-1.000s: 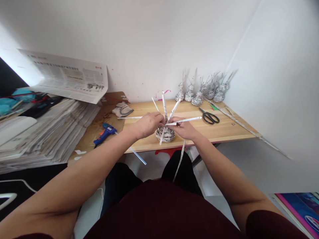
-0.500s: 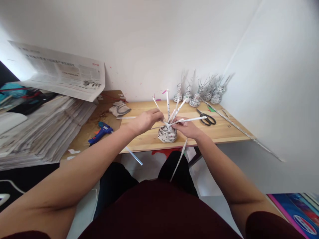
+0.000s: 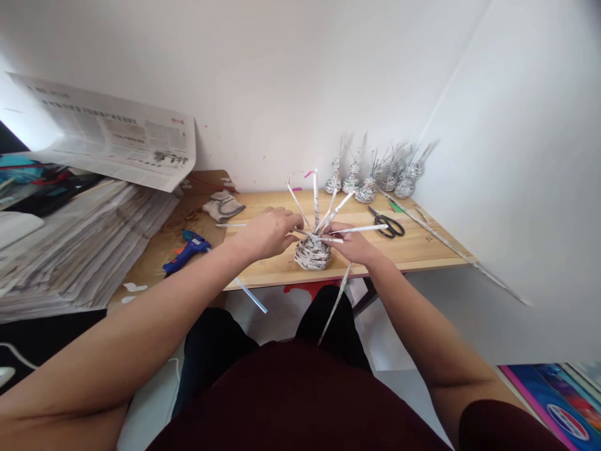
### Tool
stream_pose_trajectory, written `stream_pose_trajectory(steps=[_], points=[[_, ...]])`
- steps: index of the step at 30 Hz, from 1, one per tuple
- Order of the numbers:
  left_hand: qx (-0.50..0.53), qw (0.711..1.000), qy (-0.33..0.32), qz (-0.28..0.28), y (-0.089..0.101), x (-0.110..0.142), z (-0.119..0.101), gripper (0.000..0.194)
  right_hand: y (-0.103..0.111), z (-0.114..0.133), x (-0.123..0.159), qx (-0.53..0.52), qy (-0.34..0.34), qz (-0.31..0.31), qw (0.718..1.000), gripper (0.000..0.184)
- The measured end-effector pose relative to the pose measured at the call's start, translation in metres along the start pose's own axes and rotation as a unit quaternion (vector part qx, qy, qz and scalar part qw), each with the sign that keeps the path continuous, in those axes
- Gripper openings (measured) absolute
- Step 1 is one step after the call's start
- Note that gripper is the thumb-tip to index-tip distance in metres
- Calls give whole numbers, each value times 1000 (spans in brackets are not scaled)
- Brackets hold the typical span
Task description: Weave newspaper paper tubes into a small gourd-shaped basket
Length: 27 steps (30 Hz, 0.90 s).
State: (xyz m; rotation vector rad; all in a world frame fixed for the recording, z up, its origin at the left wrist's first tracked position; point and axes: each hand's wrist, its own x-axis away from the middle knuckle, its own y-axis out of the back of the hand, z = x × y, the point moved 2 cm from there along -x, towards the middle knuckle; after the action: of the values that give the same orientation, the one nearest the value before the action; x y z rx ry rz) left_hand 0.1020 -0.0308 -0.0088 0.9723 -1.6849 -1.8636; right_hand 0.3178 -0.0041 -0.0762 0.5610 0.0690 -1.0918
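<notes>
A small round basket woven from rolled newspaper (image 3: 313,254) stands near the table's front edge. Several white paper tubes (image 3: 316,199) fan up and outward from its narrow top. My right hand (image 3: 351,243) closes around the tubes at the basket's right side, its fingertips partly hidden by them. One tube end crosses in front of those fingers, and a long paper strip (image 3: 336,302) hangs below this hand toward my lap. Left of the basket's top is my left hand (image 3: 272,233), thumb and fingers parted, close to a tube pointing its way.
Black-handled scissors (image 3: 387,222) lie to the right, near a long paper tube (image 3: 451,244) reaching past the table edge. Several woven gourd shapes (image 3: 365,188) stand by the wall. A blue glue gun (image 3: 188,250), a glove (image 3: 223,205) and stacked newspapers (image 3: 89,244) occupy the left.
My left hand has drawn slightly left and its fingers have parted. A tube end now points right across the front of my right hand, which keeps its place at the basket's top.
</notes>
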Motion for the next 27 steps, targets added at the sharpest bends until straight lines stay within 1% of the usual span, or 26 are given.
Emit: stream_pose_trajectory(steps=[2, 5, 7, 9, 11, 12, 14, 16, 18, 20, 22, 25, 27], points=[[-37, 999, 16, 6, 2, 5, -3, 15, -2, 3, 2, 15, 11, -7, 1000, 20], [-30, 998, 43, 16, 6, 16, -15, 17, -6, 8, 5, 38, 37, -17, 998, 17], [-42, 997, 70, 18, 10, 26, -28, 22, -8, 9, 6, 57, 55, -24, 997, 14], [-85, 993, 87, 10, 13, 37, -42, 25, -10, 8, 7, 67, 67, -32, 995, 13], [-124, 988, 86, -1, 15, 45, -56, 21, -11, 5, 8, 69, 68, -38, 995, 14], [-129, 987, 91, 6, 14, 48, -61, 20, -12, 4, 8, 68, 66, -39, 995, 14], [-124, 985, 116, 23, 9, 52, -64, 21, -13, 2, 9, 70, 63, -39, 995, 15], [-114, 982, 145, 37, 2, 52, -60, 27, -13, 3, 10, 74, 63, -35, 995, 16], [-109, 979, 169, 26, -5, 50, -52, 28, -13, 4, 10, 79, 63, -33, 994, 16], [-78, 979, 186, -1, -12, 48, -43, 28, -12, 4, 11, 76, 62, -39, 994, 16], [-2, 982, 188, -34, -18, 46, -36, 35, -10, 3, 10, 67, 61, -45, 995, 17], [125, 978, 139, -92, -22, 43, -32, 35, -9, 0, 10, 44, 55, -47, 996, 18], [178, 971, 105, -117, -20, 40, -33, 33, -9, 1, 9, 36, 53, -46, 997, 18]])
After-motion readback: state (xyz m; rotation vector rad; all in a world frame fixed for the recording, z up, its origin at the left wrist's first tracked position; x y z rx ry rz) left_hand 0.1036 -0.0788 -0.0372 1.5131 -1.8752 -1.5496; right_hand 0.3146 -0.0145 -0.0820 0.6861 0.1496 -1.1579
